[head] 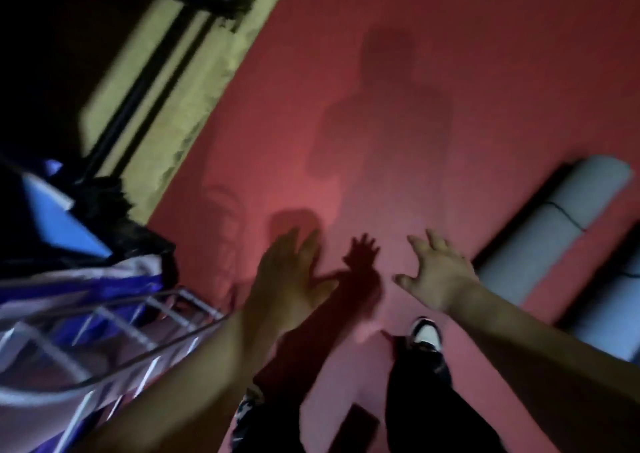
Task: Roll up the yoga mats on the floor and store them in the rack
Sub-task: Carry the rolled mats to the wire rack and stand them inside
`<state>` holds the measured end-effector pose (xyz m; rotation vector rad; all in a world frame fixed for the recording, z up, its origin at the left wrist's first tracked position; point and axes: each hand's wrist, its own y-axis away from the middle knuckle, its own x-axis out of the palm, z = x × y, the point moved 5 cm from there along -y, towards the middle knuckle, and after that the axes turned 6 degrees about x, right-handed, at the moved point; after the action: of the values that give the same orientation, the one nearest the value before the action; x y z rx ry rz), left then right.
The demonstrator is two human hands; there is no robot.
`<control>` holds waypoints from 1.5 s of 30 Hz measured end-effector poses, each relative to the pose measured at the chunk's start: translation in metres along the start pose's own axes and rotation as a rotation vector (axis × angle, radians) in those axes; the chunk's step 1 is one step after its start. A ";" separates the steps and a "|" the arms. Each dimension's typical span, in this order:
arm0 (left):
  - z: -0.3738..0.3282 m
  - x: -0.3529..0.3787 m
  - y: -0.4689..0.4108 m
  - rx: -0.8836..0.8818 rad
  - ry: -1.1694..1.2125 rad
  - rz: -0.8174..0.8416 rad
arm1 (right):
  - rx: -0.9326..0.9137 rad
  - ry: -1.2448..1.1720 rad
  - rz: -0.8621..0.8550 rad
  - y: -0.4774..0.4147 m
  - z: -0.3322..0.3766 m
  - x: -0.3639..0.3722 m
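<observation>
Yoga mats [561, 217], two grey rolls, lie on the red floor [381, 71] at right, well apart from the wire rack [166, 317], and with left hand [291, 276] and right hand [440, 272] spread empty, fetching one seems next, needing a stoop.

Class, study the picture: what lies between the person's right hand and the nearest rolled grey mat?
In the head view, only red floor separates the right hand from the rolled grey mat; that stretch is bare.
</observation>
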<state>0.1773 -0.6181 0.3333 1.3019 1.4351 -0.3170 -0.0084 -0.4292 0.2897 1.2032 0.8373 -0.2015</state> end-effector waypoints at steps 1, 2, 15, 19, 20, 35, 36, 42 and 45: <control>-0.030 0.017 -0.022 0.035 -0.008 0.018 | 0.046 -0.038 0.003 -0.006 -0.039 -0.001; -0.058 0.034 -0.044 0.058 -0.013 0.049 | 0.098 -0.080 0.003 -0.011 -0.078 -0.002; -0.241 0.320 -0.240 0.208 0.198 0.471 | 0.727 -1.032 0.066 -0.115 -0.372 0.208; -0.248 0.434 -0.280 0.248 0.372 0.564 | 0.775 -1.543 -0.007 -0.177 -0.386 0.293; -0.251 0.457 -0.283 0.240 0.444 0.577 | 0.757 -1.635 -0.005 -0.186 -0.384 0.305; -0.382 0.141 -0.214 0.228 0.643 0.296 | 0.575 -1.854 -0.659 0.014 -0.305 -0.007; -0.394 0.104 -0.205 0.245 0.644 0.268 | 0.546 -1.807 -0.688 0.034 -0.301 -0.041; -0.428 -0.079 -0.124 0.283 0.713 -0.010 | 0.375 -1.581 -0.714 0.140 -0.269 -0.199; -0.422 -0.155 -0.062 0.314 0.818 -0.222 | 0.194 -1.539 -0.586 0.187 -0.228 -0.246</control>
<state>-0.1311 -0.3934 0.5793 1.6218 2.2977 -0.1553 -0.1806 -0.2264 0.5666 0.6087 -0.2524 -1.4820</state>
